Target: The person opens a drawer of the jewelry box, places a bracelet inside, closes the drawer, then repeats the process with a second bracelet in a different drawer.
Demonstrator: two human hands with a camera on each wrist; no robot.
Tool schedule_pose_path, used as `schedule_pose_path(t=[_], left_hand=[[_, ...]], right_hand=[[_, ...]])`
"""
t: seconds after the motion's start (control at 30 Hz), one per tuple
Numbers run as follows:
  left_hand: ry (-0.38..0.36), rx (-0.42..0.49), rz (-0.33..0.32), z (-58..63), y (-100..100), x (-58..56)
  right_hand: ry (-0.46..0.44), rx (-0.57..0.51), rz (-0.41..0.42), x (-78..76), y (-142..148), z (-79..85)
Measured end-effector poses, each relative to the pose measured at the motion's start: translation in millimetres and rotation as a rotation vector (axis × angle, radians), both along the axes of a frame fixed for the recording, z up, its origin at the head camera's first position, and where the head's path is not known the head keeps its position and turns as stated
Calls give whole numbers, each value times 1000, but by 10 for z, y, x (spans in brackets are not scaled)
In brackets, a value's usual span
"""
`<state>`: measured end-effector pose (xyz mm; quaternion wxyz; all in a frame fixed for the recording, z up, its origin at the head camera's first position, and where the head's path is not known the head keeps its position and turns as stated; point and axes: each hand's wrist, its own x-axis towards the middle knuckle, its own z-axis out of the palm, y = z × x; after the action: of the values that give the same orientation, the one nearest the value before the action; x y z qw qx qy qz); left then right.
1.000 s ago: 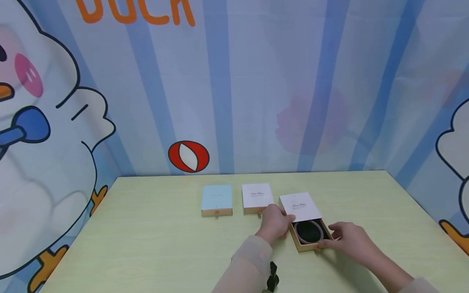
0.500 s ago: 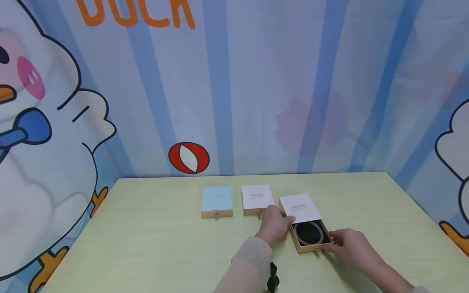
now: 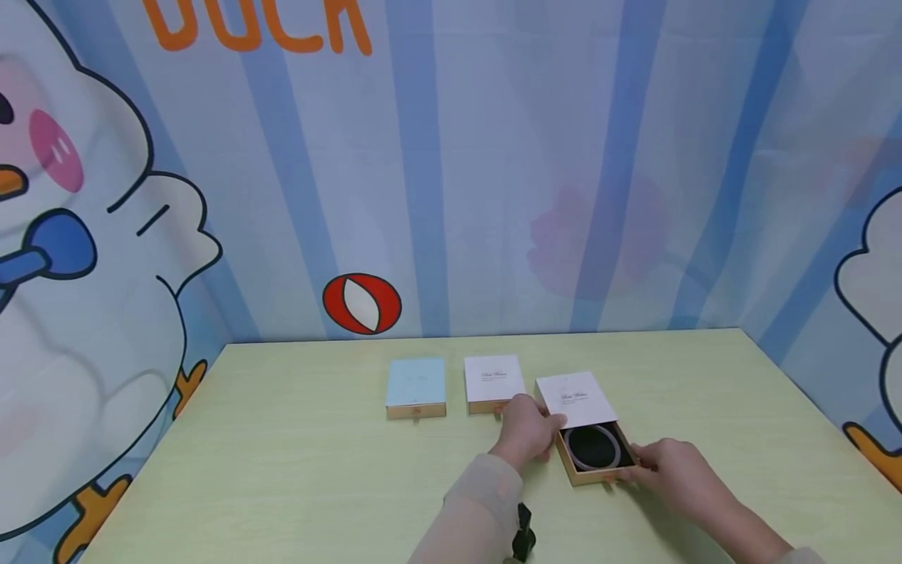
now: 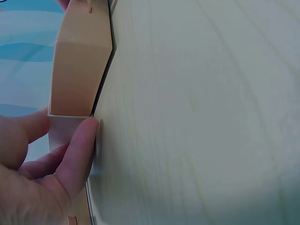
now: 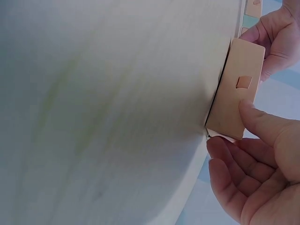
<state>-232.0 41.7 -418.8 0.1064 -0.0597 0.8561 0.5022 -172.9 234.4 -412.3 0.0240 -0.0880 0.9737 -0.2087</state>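
A drawer gift box with a white printed sleeve (image 3: 575, 398) stands at the right of the group in the head view. Its tan drawer (image 3: 595, 476) is slid partway out towards me, showing a black disc (image 3: 590, 446) with a pale lilac ring around it. My left hand (image 3: 524, 429) grips the sleeve near its front left corner, thumb on top. At the drawer's front right corner, my right hand (image 3: 680, 474) holds on, with the thumb against the tan front (image 5: 229, 101) beside a small pull tab (image 5: 243, 82) and the other fingers at the side.
Just left of the left hand sits another white box (image 3: 495, 377), closed, its front partly covered by that hand. Further left is a light blue box (image 3: 416, 381), also closed. Behind the pale wood table (image 3: 282, 446) hangs a striped blue cartoon backdrop (image 3: 479, 172).
My right hand has shifted slightly, drawing its thumb back from the drawer's front towards the right corner. The left hand, the sleeve and the partly open drawer stay about where they were.
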Motion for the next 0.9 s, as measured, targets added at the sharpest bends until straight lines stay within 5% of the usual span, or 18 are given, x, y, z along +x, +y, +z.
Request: schedule_pose_path(t=[0.9], left_hand=[[14, 23, 2, -1, 8, 7]], right_hand=[[-43, 34, -17, -58, -43, 24]])
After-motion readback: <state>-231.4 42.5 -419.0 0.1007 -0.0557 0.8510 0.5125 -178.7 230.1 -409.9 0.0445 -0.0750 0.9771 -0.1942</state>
